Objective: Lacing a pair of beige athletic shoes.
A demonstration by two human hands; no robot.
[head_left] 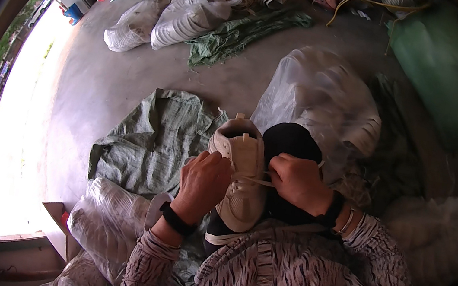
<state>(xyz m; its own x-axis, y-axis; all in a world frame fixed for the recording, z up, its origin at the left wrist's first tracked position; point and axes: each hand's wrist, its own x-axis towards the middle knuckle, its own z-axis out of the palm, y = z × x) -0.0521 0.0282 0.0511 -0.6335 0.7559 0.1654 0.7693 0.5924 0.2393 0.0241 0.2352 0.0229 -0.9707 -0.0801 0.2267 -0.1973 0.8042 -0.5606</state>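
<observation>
A: Hands status?

B: Left hand (203,182) curled against the side of a white shoe (242,173), fingers closed on its upper by the lacing. Right hand (297,182) pinched shut on a thin white lace (259,181), pulled taut across the shoe's front.

A: Where's the shoe?

B: On the person's lap, resting on a dark-clad knee (290,141), tongue end pointing away from the body. Smooth off-white upper, textured mesh-like toe panel, pale sole edge at the near end.

A: Wrists?

B: Black band (177,219) on the left wrist, black band plus thin metal bangle (346,221) on the right. Sleeves in striped, zebra-like fabric.

A: Surroundings?

B: Crumpled green woven sack (150,135) flat on the concrete floor (99,77), just left of the shoe. Clear plastic bag (322,98) stuffed with white pieces beyond the knee. Another clear bag (104,225) with stacked pale curved parts, near the left elbow. Big green bundle (456,73) at far right. More filled bags (190,14) well apart, top of frame; contents too small to identify.
</observation>
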